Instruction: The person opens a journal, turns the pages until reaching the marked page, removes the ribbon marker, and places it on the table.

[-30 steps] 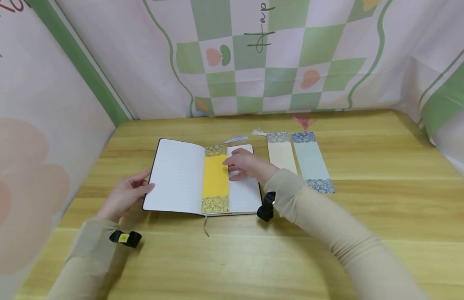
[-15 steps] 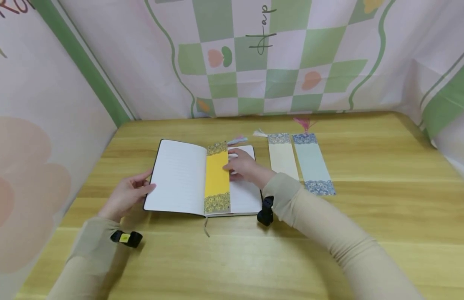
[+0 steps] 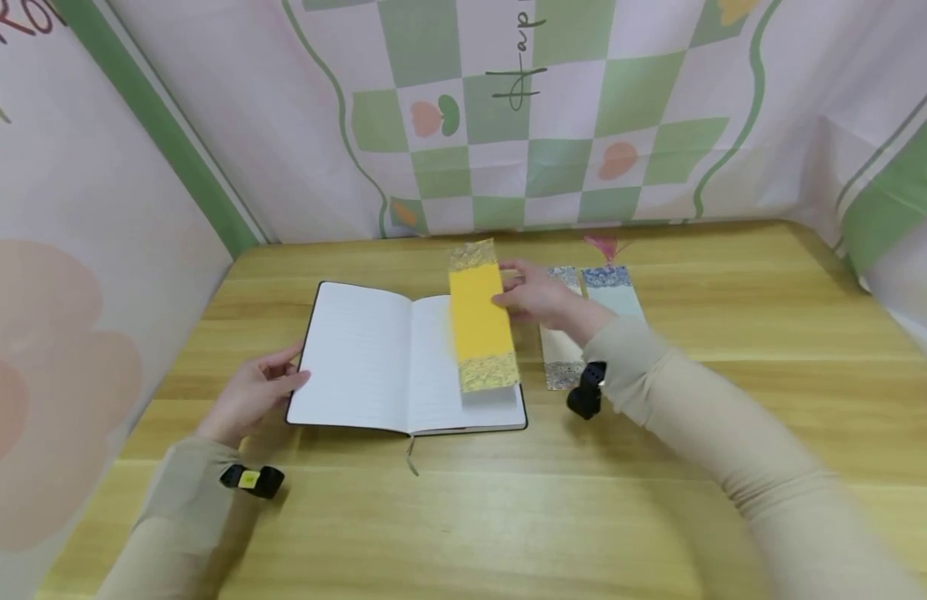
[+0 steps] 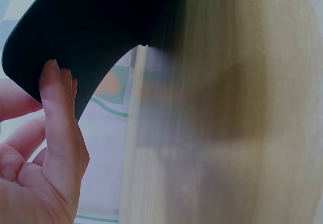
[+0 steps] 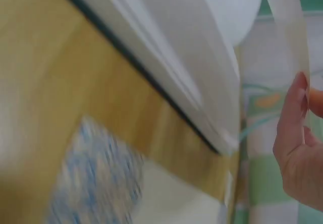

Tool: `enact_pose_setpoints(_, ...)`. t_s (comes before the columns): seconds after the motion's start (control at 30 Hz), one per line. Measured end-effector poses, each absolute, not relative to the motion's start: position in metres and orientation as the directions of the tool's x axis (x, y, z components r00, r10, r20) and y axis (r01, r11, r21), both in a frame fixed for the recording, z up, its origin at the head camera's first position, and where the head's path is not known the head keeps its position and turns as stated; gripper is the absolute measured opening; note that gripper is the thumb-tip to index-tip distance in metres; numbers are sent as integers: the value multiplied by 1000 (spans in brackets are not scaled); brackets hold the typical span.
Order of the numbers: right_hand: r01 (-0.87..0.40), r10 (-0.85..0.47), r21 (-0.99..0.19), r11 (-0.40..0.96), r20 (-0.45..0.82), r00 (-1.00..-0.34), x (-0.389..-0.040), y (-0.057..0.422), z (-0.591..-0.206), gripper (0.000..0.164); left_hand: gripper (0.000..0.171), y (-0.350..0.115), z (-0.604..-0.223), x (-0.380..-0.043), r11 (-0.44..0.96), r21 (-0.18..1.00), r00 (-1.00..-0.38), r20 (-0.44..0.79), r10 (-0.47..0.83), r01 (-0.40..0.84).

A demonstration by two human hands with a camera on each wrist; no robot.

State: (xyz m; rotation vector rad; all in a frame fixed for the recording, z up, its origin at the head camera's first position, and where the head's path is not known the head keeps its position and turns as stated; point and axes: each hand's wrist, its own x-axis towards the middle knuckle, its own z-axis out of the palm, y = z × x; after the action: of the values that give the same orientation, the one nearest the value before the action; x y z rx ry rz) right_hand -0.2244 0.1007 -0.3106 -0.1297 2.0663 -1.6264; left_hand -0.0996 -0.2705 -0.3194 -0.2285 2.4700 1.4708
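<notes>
An open notebook (image 3: 358, 358) with white pages lies on the wooden table. My left hand (image 3: 253, 392) pinches the outer edge of its left cover, fingers beneath and thumb on top; the left wrist view shows the raised dark cover (image 4: 81, 37) between thumb and fingers. A yellow bookmark (image 3: 481, 312) with patterned ends is held above the right page by my right hand (image 3: 542, 296), which pinches its right edge. In the right wrist view the bookmark (image 5: 290, 27) appears almost edge-on between thumb and fingers.
To the right lie a cream bookmark (image 3: 561, 350) and a pale blue bookmark (image 3: 617, 302) with a pink tassel (image 3: 606, 247), both partly hidden by my right arm. A ribbon (image 3: 411, 457) hangs from the notebook's spine. A patterned curtain (image 3: 568, 158) rises behind the table.
My right hand has taken hold of the yellow bookmark and lifted it off the notebook, up and to the right. The left hand keeps its place at the cover.
</notes>
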Motion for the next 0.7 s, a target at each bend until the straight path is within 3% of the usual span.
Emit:
enact_pose_setpoints(0.37,121,-270,-924,363,-229,-935,-250,214,-274,71,61,-271,-321,-99,474,840,-954,-298,-1,-263)
enact_pose_setpoints(0.7,141,-185,-822,551,-285,-940,-253,325,-295,80,61,-271,-322,-98,476,836,-953,-303,-12,-272)
